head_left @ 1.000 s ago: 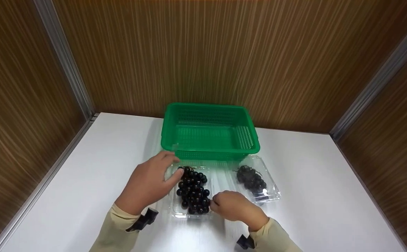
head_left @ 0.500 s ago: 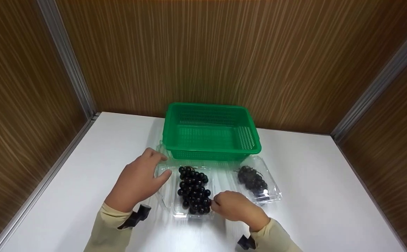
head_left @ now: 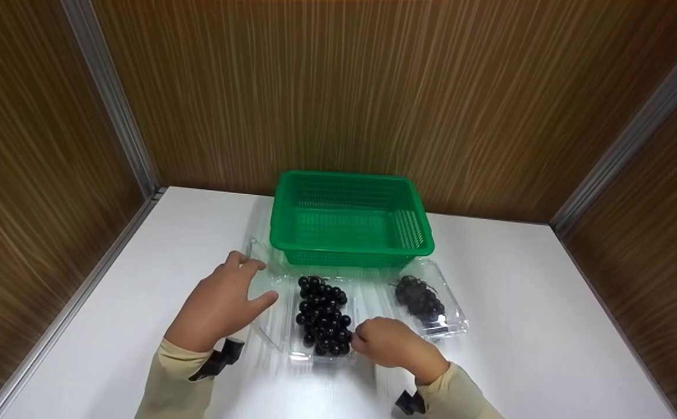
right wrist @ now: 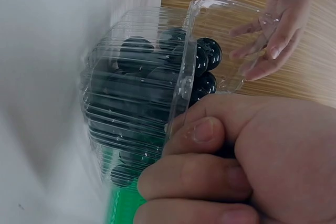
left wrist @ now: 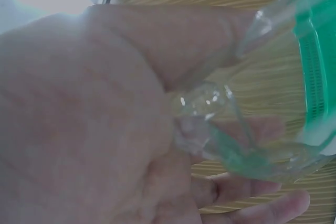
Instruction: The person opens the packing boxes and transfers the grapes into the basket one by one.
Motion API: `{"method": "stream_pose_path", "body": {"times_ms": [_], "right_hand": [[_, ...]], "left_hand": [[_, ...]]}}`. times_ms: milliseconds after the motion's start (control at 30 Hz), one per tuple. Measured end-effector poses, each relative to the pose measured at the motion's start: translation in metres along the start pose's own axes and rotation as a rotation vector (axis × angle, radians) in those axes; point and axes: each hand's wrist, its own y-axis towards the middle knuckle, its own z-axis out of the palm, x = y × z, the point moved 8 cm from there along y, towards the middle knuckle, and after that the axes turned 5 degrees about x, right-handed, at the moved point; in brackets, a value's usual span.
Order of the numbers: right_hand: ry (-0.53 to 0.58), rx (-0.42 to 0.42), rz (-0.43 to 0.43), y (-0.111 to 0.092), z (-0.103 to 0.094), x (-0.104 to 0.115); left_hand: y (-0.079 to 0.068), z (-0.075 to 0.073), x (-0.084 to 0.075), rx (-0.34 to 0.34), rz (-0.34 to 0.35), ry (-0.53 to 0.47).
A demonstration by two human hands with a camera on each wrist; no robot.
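Dark grapes (head_left: 322,317) lie in a bunch in the base of a clear plastic clamshell box (head_left: 300,355), in front of the green basket. My right hand (head_left: 387,342) has curled fingers and pinches the near right rim of the box (right wrist: 131,82). On the left, the box's clear lid (head_left: 262,252) stands swung up and outward. My left hand (head_left: 219,305) is at the lid with fingers spread and fairly straight. The left wrist view has the lid's clear plastic (left wrist: 249,163) between thumb and fingers, most fingers showing through or beyond it.
A green plastic basket (head_left: 353,252) stands behind the box, near the back wood-grain wall (head_left: 350,87). To the right lies a second clear clamshell box (head_left: 453,308) with dark grapes (head_left: 419,298) inside. Wood-grain panels enclose the white table (head_left: 524,326) on the sides.
My left hand has moved left, away from above the grapes, and the lid has swung out leftward with it. My right hand stays at the box's rim.
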Motion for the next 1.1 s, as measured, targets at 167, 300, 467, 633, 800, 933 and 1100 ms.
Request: {"method": "stream_pose_path", "body": {"times_ms": [167, 300, 467, 633, 800, 933, 1100], "right_hand": [[0.000, -0.004, -0.004, -0.001, -0.001, 0.003], [-0.004, -0.011, -0.011, -0.001, -0.002, 0.004], [0.003, -0.014, -0.008, -0.002, -0.001, 0.004], [0.005, 0.001, 0.007, -0.001, 0.000, 0.003], [0.011, 0.009, 0.015, 0.000, 0.000, 0.002], [0.016, 0.011, 0.016, 0.000, 0.001, 0.003], [0.018, 0.019, 0.019, -0.002, 0.000, 0.005]], "left_hand": [[-0.002, -0.001, 0.001, 0.019, 0.006, -0.025], [-0.002, -0.001, 0.003, 0.030, -0.008, -0.028], [-0.002, 0.000, 0.009, 0.030, -0.052, -0.001], [-0.002, 0.000, 0.014, 0.024, -0.095, 0.025], [0.000, 0.001, 0.016, 0.028, -0.113, 0.031], [0.000, 0.002, 0.017, 0.034, -0.125, 0.045], [-0.001, 0.003, 0.017, 0.028, -0.123, 0.063]]}}
